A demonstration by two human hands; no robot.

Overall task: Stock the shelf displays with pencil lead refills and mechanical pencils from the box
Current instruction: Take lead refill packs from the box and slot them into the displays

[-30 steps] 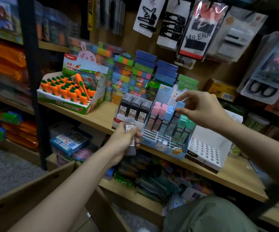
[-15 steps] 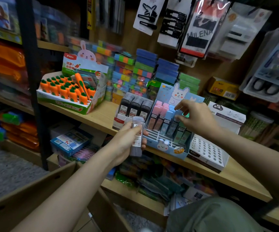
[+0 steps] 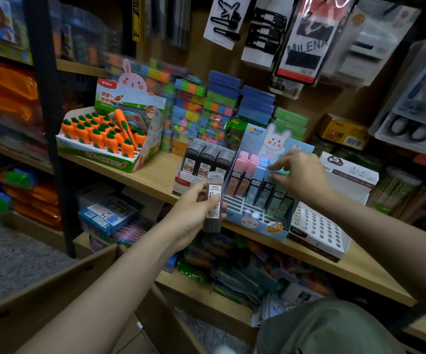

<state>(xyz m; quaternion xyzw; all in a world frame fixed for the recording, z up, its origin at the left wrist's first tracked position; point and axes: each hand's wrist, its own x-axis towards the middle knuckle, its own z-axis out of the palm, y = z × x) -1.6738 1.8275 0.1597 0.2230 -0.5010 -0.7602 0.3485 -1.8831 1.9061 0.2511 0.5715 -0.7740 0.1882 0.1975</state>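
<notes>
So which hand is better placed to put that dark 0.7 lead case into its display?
Left, probably: the left hand already grips the lead case just before the dark-case display; the right hand is busy at the bunny display.

Head view, dim warm indoor light from above. My feed shows the wooden shelf (image 3: 153,175) lit best mid-frame; the lower shelf (image 3: 207,297) sits in shadow. Motion blur smears the upper left stock. Glare on hanging plastic packs (image 3: 306,34). Wide-angle bending at the edges; corners dark.
</notes>
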